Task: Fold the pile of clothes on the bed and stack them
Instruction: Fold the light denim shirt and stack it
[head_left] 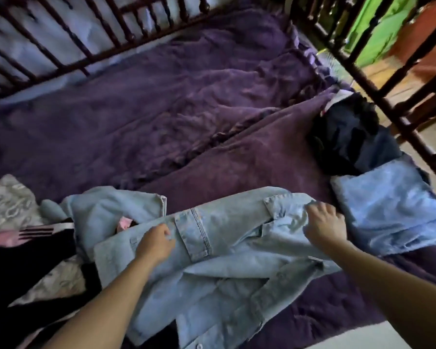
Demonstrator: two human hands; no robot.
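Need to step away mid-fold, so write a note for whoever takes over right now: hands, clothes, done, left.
Left hand pinches the denim jacket beside its chest pocket; right hand grips it near the collar.
The jacket lies spread and unfolded on the purple bedspread.
Done: a folded light-blue garment sits at the right, with dark clothes beyond it.
Left: fold the jacket and stack it, then do the black striped garment and grey patterned cloth at the left.
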